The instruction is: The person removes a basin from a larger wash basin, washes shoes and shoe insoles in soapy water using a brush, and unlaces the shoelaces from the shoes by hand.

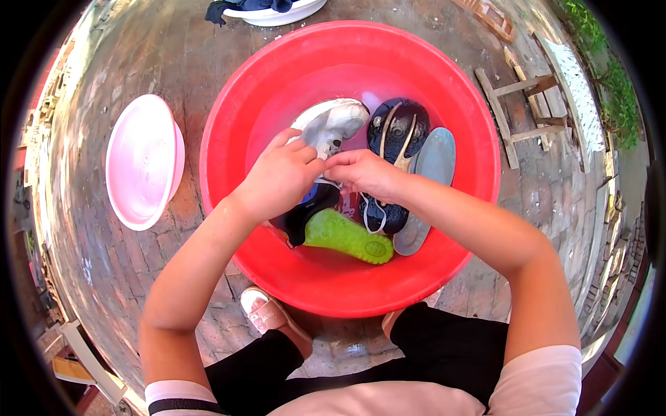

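A sneaker (336, 125) with a white and grey toe and a dark, blue-marked heel lies in a large red basin (354, 295). Over its lacing area, my left hand (288, 170) and my right hand (362, 173) meet with fingers pinched together. White shoelace shows just under the fingertips; the exact grip is partly hidden. To the right sits a dark shoe (397, 132) with tan stripes and a loose white lace. A grey-blue insole (437, 156) leans beside it, and a bright green insole (347, 237) lies nearest me.
Shallow water covers the basin's bottom. A pink basin (141, 163) stands on the brick ground (177, 267) at left. At the top, a white basin (284, 15) holds dark cloth. A wooden frame (534, 97) lies at right. My sandalled foot (267, 312) is close to the red basin.
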A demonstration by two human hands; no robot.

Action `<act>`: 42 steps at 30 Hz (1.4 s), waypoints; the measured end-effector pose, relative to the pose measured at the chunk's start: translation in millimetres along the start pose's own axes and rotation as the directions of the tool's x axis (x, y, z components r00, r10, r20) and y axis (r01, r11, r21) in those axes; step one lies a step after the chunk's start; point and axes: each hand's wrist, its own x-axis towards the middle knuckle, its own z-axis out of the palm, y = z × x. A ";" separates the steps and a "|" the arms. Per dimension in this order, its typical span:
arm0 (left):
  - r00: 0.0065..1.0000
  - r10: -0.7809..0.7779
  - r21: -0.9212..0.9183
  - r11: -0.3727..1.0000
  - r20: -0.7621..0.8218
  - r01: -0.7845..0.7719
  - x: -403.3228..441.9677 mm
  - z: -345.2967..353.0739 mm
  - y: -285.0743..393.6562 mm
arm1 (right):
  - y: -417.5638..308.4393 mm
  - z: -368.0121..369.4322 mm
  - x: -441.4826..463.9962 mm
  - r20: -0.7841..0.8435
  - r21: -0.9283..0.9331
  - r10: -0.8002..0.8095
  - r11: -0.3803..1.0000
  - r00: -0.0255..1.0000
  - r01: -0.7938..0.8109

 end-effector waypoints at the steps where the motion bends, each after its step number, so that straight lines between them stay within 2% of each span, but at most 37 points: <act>1: 1.000 0.031 0.031 0.999 -0.004 -0.031 0.9 -0.3 -0.7 | -0.5 0.4 -0.1 0.002 0.006 -0.005 1.000 1.000 0.005; 7: 0.995 0.065 0.051 0.996 0.074 -0.069 4.9 -1.8 -4.0 | -1.1 2.0 -1.0 0.018 0.030 0.007 1.000 1.000 -0.007; 10: 0.996 -0.004 -0.125 0.992 0.085 0.015 8.3 -7.2 -7.7 | -3.9 2.4 -1.6 0.020 0.018 -0.002 1.000 1.000 0.002; 13: 0.951 -0.175 -0.262 0.934 0.255 0.242 15.8 -15.0 -11.3 | -10.8 9.2 -4.1 -0.005 -0.042 0.005 0.999 1.000 -0.005; 14: 0.887 -0.272 -0.319 0.860 0.373 0.398 20.2 -17.5 -11.2 | -11.7 10.4 -4.5 -0.013 -0.035 0.003 0.999 1.000 -0.004; 17: 0.698 -0.465 -0.334 0.643 0.545 0.689 25.2 -19.2 -15.0 | -11.6 12.6 -4.6 0.004 0.051 0.002 0.999 1.000 -0.002; 18: 0.666 -0.479 -0.333 0.607 0.571 0.722 24.5 -18.7 -19.3 | -8.4 12.4 -3.4 0.026 0.116 0.016 0.993 1.000 -0.019; 21: 0.562 -0.462 -0.481 0.292 0.686 0.827 18.8 -19.1 -29.4 | -6.4 14.2 -2.1 0.101 0.226 0.046 0.972 0.994 -0.068; 22: 0.536 -0.457 -0.474 0.252 0.710 0.844 18.7 -19.8 -30.8 | -6.1 15.3 -2.4 0.127 0.250 0.054 0.965 0.990 -0.084; 25: 0.721 -0.467 -0.389 0.623 0.511 0.679 14.0 -24.8 -15.7 | -6.2 15.8 -2.7 0.100 0.273 0.049 0.959 0.994 -0.075; 26: 0.848 -0.378 -0.302 0.815 0.372 0.495 10.2 -23.5 -12.5 | -5.6 15.2 -2.5 0.100 0.276 0.046 0.958 0.994 -0.072; 27: 0.940 -0.239 -0.173 0.943 0.245 0.285 5.6 -20.9 -10.0 | -5.0 14.5 -2.3 0.099 0.279 0.044 0.958 0.994 -0.070; 28: 0.988 -0.063 -0.010 0.998 0.141 0.065 3.0 -19.5 -8.4 | -4.3 13.9 -2.4 0.097 0.282 0.042 0.957 0.994 -0.068; 31: 0.992 0.001 0.037 0.999 0.123 -0.005 1.8 -20.8 -6.9 | -3.3 17.3 -1.5 0.059 0.280 0.043 0.958 0.997 -0.058; 37: 0.982 0.057 -0.035 0.998 0.181 -0.051 12.9 -22.4 -13.2 | -7.1 15.5 -3.7 0.056 0.122 -0.005 0.993 0.998 -0.002; 42: 0.971 0.081 -0.056 0.996 0.224 -0.071 17.5 -24.8 -15.1 | -4.6 15.9 -2.7 0.049 0.118 -0.019 0.993 0.999 0.013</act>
